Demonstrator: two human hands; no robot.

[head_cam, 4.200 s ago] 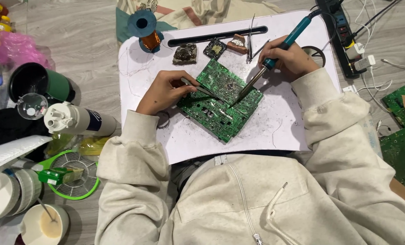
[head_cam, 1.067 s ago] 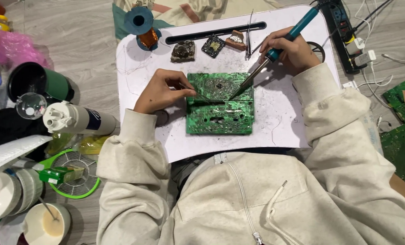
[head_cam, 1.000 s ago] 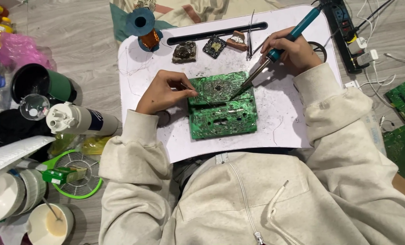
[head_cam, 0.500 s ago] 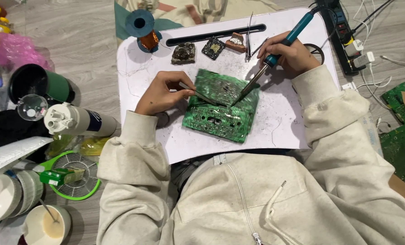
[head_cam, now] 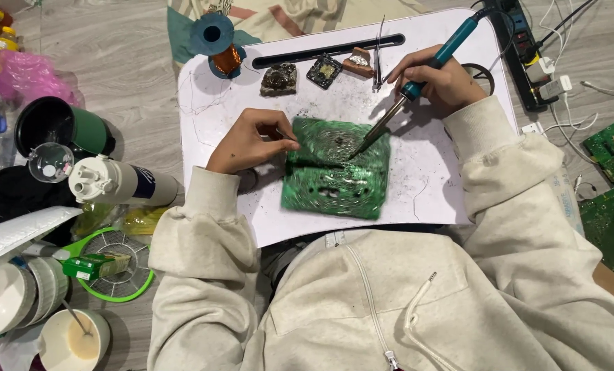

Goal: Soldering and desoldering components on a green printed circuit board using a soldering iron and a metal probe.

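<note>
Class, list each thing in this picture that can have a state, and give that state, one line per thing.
Circuit board: flat on the white tray, blurred.
Soldering iron: held in the right hand, tip down on the board.
Left hand: pinching thin tweezers against the board.
White tray: speckled with dark debris.
Green cup: lying on its side, open.
White bottle: lying down.
Bowl: upright, holding pale liquid and a stick.

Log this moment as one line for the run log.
left hand: tweezers on green circuit board | right hand: soldering iron, tip on board | board: blurred, on white lap desk
</note>
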